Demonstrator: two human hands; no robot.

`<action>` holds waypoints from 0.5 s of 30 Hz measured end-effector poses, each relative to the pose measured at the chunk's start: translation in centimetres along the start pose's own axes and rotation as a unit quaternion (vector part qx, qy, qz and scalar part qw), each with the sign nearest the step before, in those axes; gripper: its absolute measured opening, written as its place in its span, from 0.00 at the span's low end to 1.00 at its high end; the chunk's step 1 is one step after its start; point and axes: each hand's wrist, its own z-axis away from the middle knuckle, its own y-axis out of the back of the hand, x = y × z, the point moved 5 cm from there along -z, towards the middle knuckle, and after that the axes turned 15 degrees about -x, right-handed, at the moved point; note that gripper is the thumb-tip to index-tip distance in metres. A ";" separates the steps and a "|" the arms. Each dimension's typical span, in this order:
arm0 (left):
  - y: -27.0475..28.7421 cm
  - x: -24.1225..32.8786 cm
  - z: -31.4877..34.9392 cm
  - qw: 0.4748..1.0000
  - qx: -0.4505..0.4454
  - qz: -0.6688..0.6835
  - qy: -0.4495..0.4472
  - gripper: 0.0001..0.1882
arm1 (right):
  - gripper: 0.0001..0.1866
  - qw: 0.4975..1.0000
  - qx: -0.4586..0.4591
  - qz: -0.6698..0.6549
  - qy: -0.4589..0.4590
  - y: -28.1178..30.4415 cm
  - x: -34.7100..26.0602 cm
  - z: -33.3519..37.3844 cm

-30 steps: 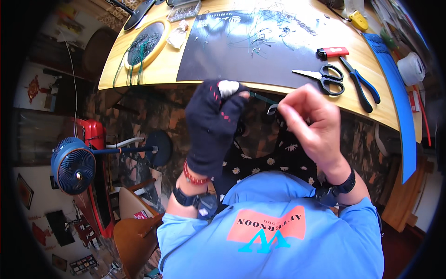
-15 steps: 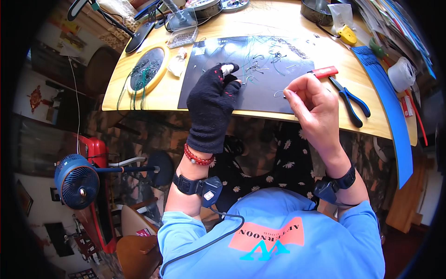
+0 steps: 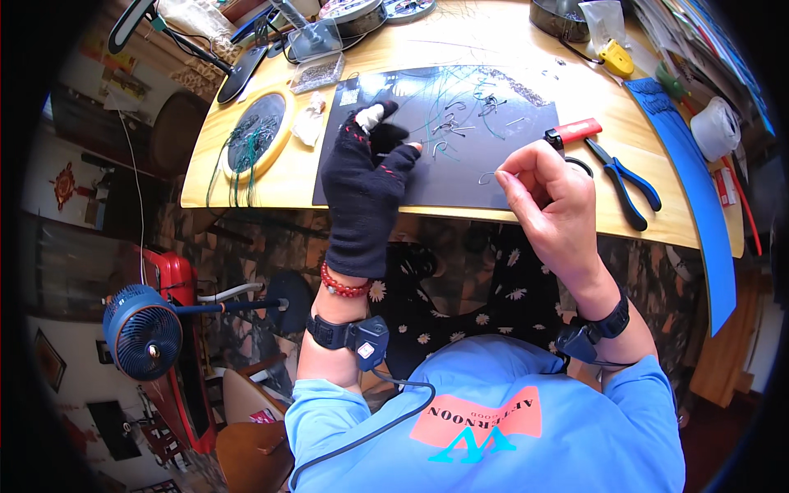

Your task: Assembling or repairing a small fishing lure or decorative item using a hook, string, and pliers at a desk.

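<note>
My left hand (image 3: 364, 193), in a black fingerless glove with white wrapping on one fingertip, hovers over the left part of a dark mat (image 3: 460, 187). Its thumb and fingers are spread, and I see nothing between them. The thumb and forefinger of my right hand (image 3: 555, 201) pinch a small fish hook (image 3: 485, 177) above the mat's near right edge. The hook's bend sticks out leftward; its shank is hidden by the fingers. Several loose hooks (image 3: 449, 126) and thin green lines lie on the mat between and beyond my hands.
A round yellow-rimmed tray (image 3: 285, 125) with hooks and green threads lies left. Right of my hand are a red lighter (image 3: 579, 130), blue-handled pliers (image 3: 629, 181) and a long blue strip (image 3: 694, 189). A clear box (image 3: 317, 74) sits at the back left.
My left hand has moved slightly left, its thumb and fingers spreading apart. My right hand keeps its pinch on the hook and has shifted slightly.
</note>
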 end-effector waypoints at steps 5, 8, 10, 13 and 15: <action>0.3 -0.7 -0.1 0.997 -0.030 0.065 0.042 0.14 | 0.05 1.000 0.010 0.002 0.003 0.0 -0.2 0.0; 0.5 -1.2 0.3 0.977 0.001 0.181 0.111 0.11 | 0.04 1.000 0.012 0.003 0.007 0.0 -0.1 0.2; 1.6 -0.5 1.2 0.977 0.047 0.182 0.103 0.10 | 0.04 1.000 0.010 -0.001 0.007 0.0 -0.1 0.3; 2.0 1.1 3.8 0.978 0.048 0.188 0.072 0.10 | 0.03 0.998 -0.006 -0.062 -0.008 0.0 0.0 1.0; 2.0 2.5 6.0 0.984 0.019 0.167 0.061 0.13 | 0.03 0.990 -0.026 -0.136 -0.030 -0.4 -0.3 1.8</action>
